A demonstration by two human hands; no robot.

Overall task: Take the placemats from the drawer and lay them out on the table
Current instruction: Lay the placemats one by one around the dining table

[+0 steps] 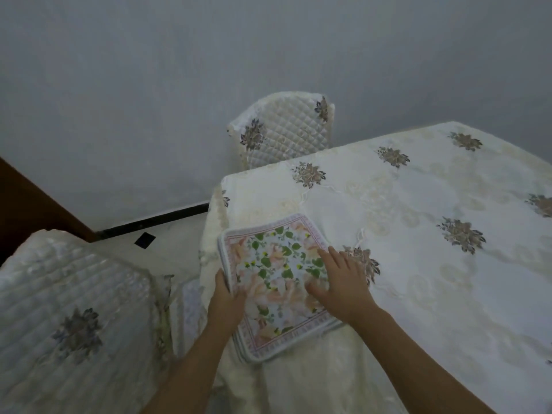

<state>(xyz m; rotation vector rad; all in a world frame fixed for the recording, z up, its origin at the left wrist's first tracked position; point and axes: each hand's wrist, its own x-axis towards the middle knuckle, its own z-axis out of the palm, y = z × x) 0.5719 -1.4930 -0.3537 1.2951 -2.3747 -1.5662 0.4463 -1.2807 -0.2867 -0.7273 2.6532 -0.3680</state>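
Seen from above: the bench [418, 234], covered with a white cloth with brown flower motifs. Taken here as the landmark. Behind its far corner, a quilted chair [280, 135], pushed in close. Off its left side, a second quilted chair [74, 309], cut off by the picture edge. Farther left of the bench, a dark brown wooden surface [27, 210]; impossible to say whether door or cabinet.

On the near left corner of the bench, a stack of placemats [277, 282] with green leaves and peach flowers, lying partly over the edge. Probably set down there first so that single mats could be dealt out from it; not laid out yet, as far as visible.

Left hand [227, 303] gripping the stack at its left edge, thumb on top, other fingers hidden underneath; likely to keep the overhanging stack from sliding off. Right hand [337, 279] resting flat on the top mat, fingers spread and straight, perhaps to steady it or slide it away.

Number of mats hard to count; only layered edges visible at the near corner. No drawer in view.
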